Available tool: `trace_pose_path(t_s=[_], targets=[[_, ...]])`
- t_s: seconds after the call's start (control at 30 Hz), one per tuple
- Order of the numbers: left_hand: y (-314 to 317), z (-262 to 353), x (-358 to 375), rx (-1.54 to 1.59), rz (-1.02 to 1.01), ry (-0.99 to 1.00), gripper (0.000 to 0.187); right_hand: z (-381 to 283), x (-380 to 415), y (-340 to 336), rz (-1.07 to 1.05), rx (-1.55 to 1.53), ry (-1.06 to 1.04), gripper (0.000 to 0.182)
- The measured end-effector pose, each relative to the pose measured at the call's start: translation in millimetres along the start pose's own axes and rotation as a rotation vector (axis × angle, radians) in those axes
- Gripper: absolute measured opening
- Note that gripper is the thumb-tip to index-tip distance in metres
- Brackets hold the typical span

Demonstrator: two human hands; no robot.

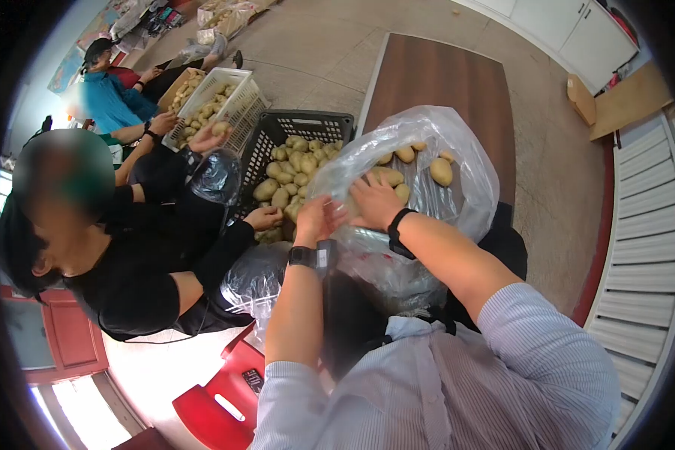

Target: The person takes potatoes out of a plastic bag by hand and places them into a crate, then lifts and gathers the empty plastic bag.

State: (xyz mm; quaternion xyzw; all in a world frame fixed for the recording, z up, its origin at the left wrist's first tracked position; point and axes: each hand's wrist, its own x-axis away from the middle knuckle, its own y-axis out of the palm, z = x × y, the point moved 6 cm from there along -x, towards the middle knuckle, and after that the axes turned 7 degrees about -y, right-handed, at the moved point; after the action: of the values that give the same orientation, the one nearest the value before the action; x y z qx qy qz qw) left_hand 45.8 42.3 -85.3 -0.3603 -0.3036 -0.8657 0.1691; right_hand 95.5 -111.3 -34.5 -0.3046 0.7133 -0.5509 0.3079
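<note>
A large clear plastic bag (469,139) lies with its mouth spread wide in front of me, partly over the brown table. Several potatoes (441,172) rest inside it. My right hand (376,201) reaches into the bag mouth, fingers stretched out beside a potato (388,176). At the bag's left rim is my left hand (321,220), its fingers loosely apart and no potato visible in it. Just left of it stands a black plastic crate (307,120) full of potatoes (298,166).
A co-worker's hand (264,218) reaches to the crate from the left; their other hand (208,138) holds a potato. A white crate (240,86) of potatoes stands behind. The brown table (446,79) extends away from me. A red stool (210,412) is at lower left.
</note>
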Motion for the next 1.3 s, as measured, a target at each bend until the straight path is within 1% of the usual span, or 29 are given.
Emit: trace_pose_path(t_s=[0.07, 0.13, 0.2, 0.27, 0.33, 0.4, 0.43, 0.47, 0.5, 0.53, 0.6, 0.63, 0.67, 0.7, 0.73, 0.8, 0.87, 0.9, 0.93, 0.97, 1.0, 1.03, 1.1, 1.13, 1.17, 1.2, 1.23, 1.3], targets=[[11, -7, -4, -0.208, -0.014, -0.089, 0.033, 0, -5, 8, 0.026, 0.02, -0.026, 0.077], [10, -12, -13, -0.247, 0.011, -0.111, 0.031, 0, -8, 12, 0.042, 0.009, -0.022, 0.075], [2, -17, -24, -0.288, 0.035, -0.129, 0.029, -1, -8, 17, 0.004, 0.064, 0.015, 0.068], [-9, -16, -35, -0.496, 0.086, -0.063, 0.02, 0, -6, 13, -0.018, 0.08, 0.024, 0.064], [-11, -17, -35, -0.478, 0.093, -0.072, 0.022, 5, -1, 14, -0.116, 0.059, 0.067, 0.065], [-22, -16, -44, -0.46, 0.097, -0.078, 0.024, 10, 7, 12, -0.089, 0.052, 0.066, 0.066], [-26, -5, -60, -1.013, -0.027, 0.214, 0.027, 15, 13, 11, -0.061, 0.049, 0.065, 0.067], [-18, -6, -59, -1.294, -0.107, 0.349, 0.029, 18, 18, 6, -0.062, 0.052, 0.065, 0.067], [-11, -7, -56, -1.55, -0.163, 0.526, 0.032, 21, 24, 0, -0.121, 0.039, 0.079, 0.067], [-7, -6, -49, -1.491, -0.128, 0.458, 0.029, 24, 30, -4, -0.18, 0.024, 0.093, 0.068], [-4, -4, -39, -1.428, -0.09, 0.388, 0.027, 31, 43, -10, -0.188, 0.035, 0.102, 0.067], [2, 0, -32, -1.563, -0.073, 0.577, 0.037, 35, 50, -11, -0.163, 0.04, 0.105, 0.067], [9, 3, -25, -1.691, -0.053, 0.772, 0.053, 39, 55, -12, -0.137, 0.045, 0.108, 0.066], [10, 1, -28, -1.689, -0.051, 0.775, 0.053, 41, 61, -11, -0.133, 0.059, 0.107, 0.064], [2, -3, -38, -1.36, -0.079, 0.489, 0.038, 43, 67, -9, -0.132, 0.061, 0.106, 0.064], [1, -10, -41, -1.02, -0.103, 0.224, 0.028, 47, 77, -13, -0.015, 0.035, 0.107, 0.06], [12, -9, -2, -0.47, 0.15, -0.078, 0.034, 48, 86, -15, -0.007, 0.045, 0.108, 0.058], [3, -10, -9, -0.469, 0.15, -0.076, 0.034, 48, 90, -16, -0.004, 0.052, 0.112, 0.056], [1, 1, -23, -1.065, 0.087, 0.245, 0.036, 49, 94, -17, -0.002, 0.053, 0.11, 0.056], [4, -2, -30, -1.366, 0.032, 0.397, 0.037, 49, 97, -18, -0.007, 0.059, 0.103, 0.055], [10, -3, -30, -1.647, 0.011, 0.591, 0.038, 49, 100, -19, -0.012, 0.065, 0.096, 0.053], [-3, -3, -38, -1.142, 0.04, 0.39, 0.044, 49, 102, -21, -0.01, 0.067, 0.095, 0.053], [-16, -9, -45, -0.637, 0.062, 0.193, 0.053, 50, 107, -21, -0.045, 0.06, 0.141, 0.05], [-13, -8, -35, -0.607, 0.146, 0.157, 0.052, 48, 109, -19, -0.044, 0.061, 0.141, 0.05], [-10, -7, -24, -0.577, 0.23, 0.12, 0.052, 46, 111, -21, 0.009, 0.07, 0.144, 0.045], [-4, -6, -16, -0.576, 0.23, 0.122, 0.052, 45, 110, -21, 0.062, 0.08, 0.146, 0.041], [-1, -5, -9, -0.631, 0.264, 0.124, 0.052, 45, 109, -15, 0.064, 0.082, 0.145, 0.041], [3, -7, 1, -0.682, 0.303, 0.131, 0.053, 33, 102, -14, 0.164, 0.157, 0.0, 0.036]])
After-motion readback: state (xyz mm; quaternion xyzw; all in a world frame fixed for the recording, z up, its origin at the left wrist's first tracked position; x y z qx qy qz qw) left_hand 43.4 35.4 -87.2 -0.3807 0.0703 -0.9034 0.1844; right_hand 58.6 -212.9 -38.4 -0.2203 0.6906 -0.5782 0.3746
